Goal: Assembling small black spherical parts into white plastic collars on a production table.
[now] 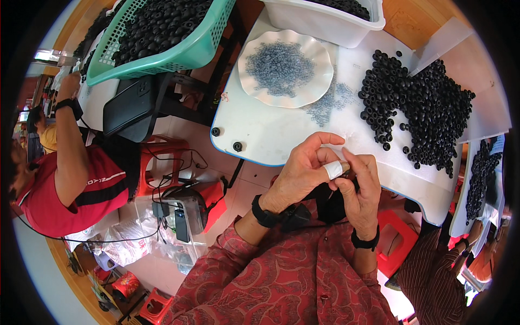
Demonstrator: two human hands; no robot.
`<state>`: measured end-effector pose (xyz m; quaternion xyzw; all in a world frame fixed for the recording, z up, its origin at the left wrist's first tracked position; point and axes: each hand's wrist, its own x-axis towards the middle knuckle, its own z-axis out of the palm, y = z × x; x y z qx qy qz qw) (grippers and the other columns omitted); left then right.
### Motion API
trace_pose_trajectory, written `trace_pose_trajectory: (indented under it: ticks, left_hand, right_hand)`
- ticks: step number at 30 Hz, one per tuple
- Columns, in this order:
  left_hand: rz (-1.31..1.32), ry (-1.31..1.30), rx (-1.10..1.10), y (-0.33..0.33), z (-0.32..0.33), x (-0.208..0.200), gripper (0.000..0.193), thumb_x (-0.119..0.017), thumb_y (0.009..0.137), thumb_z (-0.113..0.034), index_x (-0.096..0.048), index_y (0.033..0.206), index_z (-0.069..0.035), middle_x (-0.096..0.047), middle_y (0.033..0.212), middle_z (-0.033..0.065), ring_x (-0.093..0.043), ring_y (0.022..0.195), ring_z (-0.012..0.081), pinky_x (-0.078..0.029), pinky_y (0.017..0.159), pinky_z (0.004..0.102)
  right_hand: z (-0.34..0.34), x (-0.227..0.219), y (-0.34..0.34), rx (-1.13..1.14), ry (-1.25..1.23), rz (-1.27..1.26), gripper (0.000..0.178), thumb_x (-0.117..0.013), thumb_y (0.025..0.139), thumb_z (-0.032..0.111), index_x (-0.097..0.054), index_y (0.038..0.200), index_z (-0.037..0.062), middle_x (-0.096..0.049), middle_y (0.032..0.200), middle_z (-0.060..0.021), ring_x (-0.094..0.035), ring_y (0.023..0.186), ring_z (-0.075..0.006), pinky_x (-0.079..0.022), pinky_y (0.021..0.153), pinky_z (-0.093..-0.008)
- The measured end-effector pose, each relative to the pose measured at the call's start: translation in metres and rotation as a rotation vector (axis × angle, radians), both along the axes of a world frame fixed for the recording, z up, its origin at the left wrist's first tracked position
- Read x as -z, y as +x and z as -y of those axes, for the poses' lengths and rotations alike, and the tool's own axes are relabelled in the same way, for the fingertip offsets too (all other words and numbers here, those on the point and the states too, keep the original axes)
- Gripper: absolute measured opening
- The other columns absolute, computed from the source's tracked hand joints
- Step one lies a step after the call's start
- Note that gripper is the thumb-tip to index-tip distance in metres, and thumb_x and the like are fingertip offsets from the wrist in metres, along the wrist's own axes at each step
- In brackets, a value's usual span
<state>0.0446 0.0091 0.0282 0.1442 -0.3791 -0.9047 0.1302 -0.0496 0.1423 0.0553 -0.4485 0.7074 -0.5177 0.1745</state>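
Note:
Above the near edge of a white table (pixel 260 124), my left hand (pixel 306 173) and my right hand (pixel 361 189) meet with the fingertips together. White tape is wrapped around a digit of the left hand. My right thumb and fingers are closed in a pinch; what lies between the fingertips is too small and too hidden to name. Just beyond the hands, a scalloped white plate (pixel 324 80) holds a heap of tiny bluish-grey translucent pieces (pixel 279 67), with more spilled beside it. On the right spreads a pile of black rounded pieces with holes (pixel 428 108).
A white tub (pixel 325 27) of black pieces stands at the far edge. Left of the table are a green basket (pixel 189 49) and a black phone (pixel 130 105). Two black pieces (pixel 237 146) lie near the left corner. A person in red (pixel 81 173) works at left; another sits at right.

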Motion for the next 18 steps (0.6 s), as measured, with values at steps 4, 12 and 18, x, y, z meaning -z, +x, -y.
trace_pose_trajectory:
  ticks: [4, 12, 18]
  left_hand:
    - [0.0, 0.026, -0.007, -0.0015, -0.0009, 0.002, 0.044, -0.066, 0.092, -0.004, -0.047, 0.132, 0.002, -0.062, 0.084, 0.0041, -0.06, 0.072, 0.0095, -0.052, 0.063, 0.0228]
    - [-0.01, 0.053, 0.022, -0.0023, 0.0024, 0.0033, 0.036, -0.065, 0.092, -0.002, -0.051, 0.126, 0.001, -0.063, 0.085, 0.0034, -0.061, 0.068, 0.0082, -0.055, 0.06, 0.0214]
    - [0.069, 0.045, 0.081, -0.0025, 0.0027, 0.0006, 0.029, -0.065, 0.094, -0.007, -0.058, 0.121, 0.003, -0.065, 0.093, 0.0056, -0.061, 0.075, 0.0089, -0.052, 0.061, 0.0221]
  right_hand:
    - [-0.0005, 0.0061, -0.0004, 0.0, -0.03, -0.005, 0.036, -0.066, 0.094, 0.011, -0.06, 0.126, -0.0035, -0.051, 0.103, -0.0098, -0.063, 0.076, -0.014, -0.051, 0.066, -0.0254]
    - [0.0008, 0.0078, 0.0025, 0.06, -0.042, -0.095, 0.035, -0.069, 0.093, 0.016, -0.063, 0.122, -0.0023, -0.056, 0.098, -0.0101, -0.059, 0.079, -0.0156, -0.048, 0.067, -0.0266]
    - [-0.001, 0.0112, 0.0017, 0.086, -0.054, -0.154, 0.03, -0.068, 0.092, 0.013, -0.063, 0.118, -0.0026, -0.058, 0.09, -0.0092, -0.057, 0.076, -0.0168, -0.047, 0.066, -0.0269]
